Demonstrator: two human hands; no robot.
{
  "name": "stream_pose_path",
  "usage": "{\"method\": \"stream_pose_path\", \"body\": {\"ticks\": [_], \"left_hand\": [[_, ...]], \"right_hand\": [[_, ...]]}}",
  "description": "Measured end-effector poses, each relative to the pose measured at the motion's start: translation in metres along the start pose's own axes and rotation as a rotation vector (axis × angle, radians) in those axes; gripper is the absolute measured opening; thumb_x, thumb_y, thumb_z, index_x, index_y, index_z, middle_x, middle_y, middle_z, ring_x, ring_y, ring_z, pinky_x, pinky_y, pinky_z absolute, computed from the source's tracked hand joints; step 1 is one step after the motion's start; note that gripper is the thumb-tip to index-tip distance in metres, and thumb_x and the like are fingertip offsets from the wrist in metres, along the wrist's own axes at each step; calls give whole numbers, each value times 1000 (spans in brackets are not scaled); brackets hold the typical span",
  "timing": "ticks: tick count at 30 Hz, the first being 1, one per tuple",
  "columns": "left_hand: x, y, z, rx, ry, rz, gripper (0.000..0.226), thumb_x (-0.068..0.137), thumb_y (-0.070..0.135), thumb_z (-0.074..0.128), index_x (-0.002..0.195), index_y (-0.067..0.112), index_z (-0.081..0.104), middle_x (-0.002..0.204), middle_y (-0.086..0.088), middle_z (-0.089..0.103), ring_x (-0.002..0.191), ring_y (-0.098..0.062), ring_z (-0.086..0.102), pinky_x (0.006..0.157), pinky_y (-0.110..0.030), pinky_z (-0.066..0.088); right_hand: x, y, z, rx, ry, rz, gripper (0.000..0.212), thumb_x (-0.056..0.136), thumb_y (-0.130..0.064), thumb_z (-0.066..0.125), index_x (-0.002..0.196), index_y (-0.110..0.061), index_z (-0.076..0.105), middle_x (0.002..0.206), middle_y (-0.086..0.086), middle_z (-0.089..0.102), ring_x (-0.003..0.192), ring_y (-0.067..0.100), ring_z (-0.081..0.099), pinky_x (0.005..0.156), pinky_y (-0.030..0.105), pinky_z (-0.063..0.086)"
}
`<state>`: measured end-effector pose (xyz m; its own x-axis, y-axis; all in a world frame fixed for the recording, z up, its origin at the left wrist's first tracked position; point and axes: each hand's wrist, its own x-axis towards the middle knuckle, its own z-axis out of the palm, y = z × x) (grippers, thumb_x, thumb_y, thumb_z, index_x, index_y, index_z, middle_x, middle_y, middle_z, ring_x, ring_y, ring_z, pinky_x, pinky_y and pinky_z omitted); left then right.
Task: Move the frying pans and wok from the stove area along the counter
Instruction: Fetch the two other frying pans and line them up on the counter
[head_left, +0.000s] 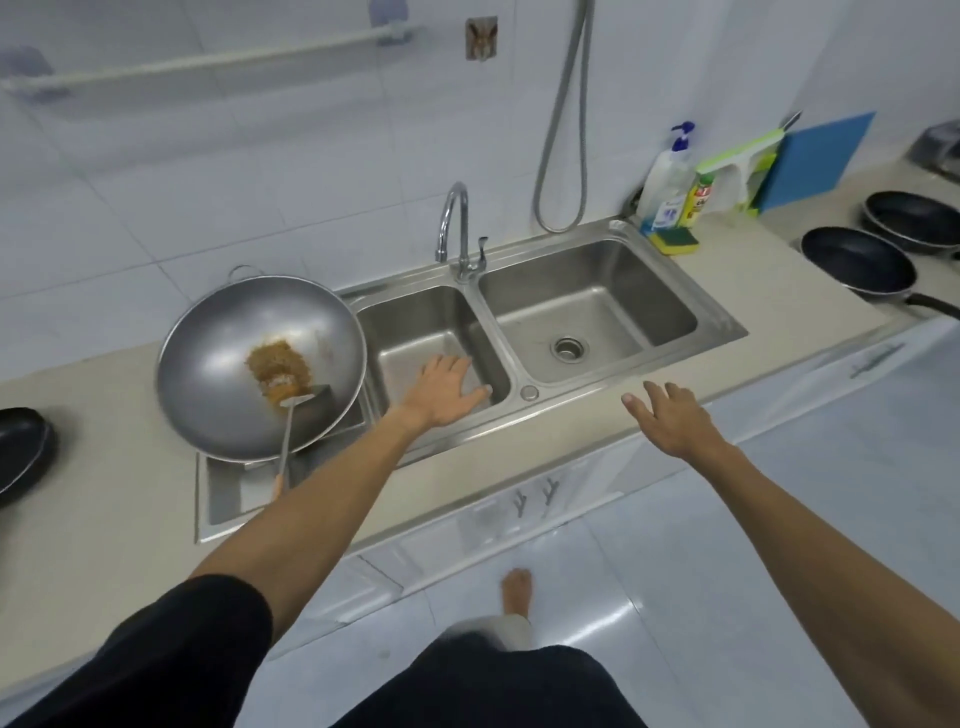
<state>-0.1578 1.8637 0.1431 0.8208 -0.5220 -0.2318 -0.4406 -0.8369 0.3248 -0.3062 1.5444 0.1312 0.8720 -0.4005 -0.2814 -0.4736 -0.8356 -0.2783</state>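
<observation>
L hand (445, 391) & R hand (670, 420) spread, empty.

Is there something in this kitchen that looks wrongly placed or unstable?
Yes. The wok sits tilted on the sink's left edge, partly over a steel tray, with browned food and a spatula inside. It could tip. Both hands, left and right, are open and hold nothing.

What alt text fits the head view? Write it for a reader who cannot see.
Both bare hands, the left hand and right hand, reach open over a steel double sink. A wok holding food scraps and a spatula sits to the left; two black frying pans wait far right.
</observation>
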Motion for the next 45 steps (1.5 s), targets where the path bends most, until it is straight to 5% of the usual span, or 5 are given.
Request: {"method": "stream_pose_path", "body": {"ticks": [10,21,27,37,45], "left_hand": [[175,155,15,-114,-91,231,62,102,44,53,150,6,46,152,-16,50,142,-32,43,116,-39,30],[353,353,46,-17,-227,472,69,98,53,51,150,8,45,152,-17,50,142,-36,43,114,-47,38],[413,474,89,82,-298,486,78,100,59,44,158,10,30,161,-16,36,149,-32,28,119,-44,28],[484,689,144,55,-260,461,75,99,56,46,156,8,34,159,-13,39,147,-33,31,116,-44,30],[569,794,162,14,-245,451,75,99,54,50,156,8,34,159,-15,39,146,-34,33,118,-44,30]], "right_hand": [[86,158,-64,76,-10,216,76,102,-63,29,157,-12,34,162,23,34,147,42,30,117,57,27],[138,336,-129,310,92,521,79,101,-64,30,157,-9,34,162,24,34,149,40,29,120,54,25],[159,439,-152,364,119,580,79,101,-64,31,157,-9,35,163,23,32,152,38,26,122,54,23],[206,647,-236,291,103,595,76,102,-63,31,157,-10,34,164,23,31,152,39,25,121,53,23],[289,748,-287,254,34,546,75,103,-62,30,159,-12,32,166,22,27,153,37,21,120,52,22]]}}
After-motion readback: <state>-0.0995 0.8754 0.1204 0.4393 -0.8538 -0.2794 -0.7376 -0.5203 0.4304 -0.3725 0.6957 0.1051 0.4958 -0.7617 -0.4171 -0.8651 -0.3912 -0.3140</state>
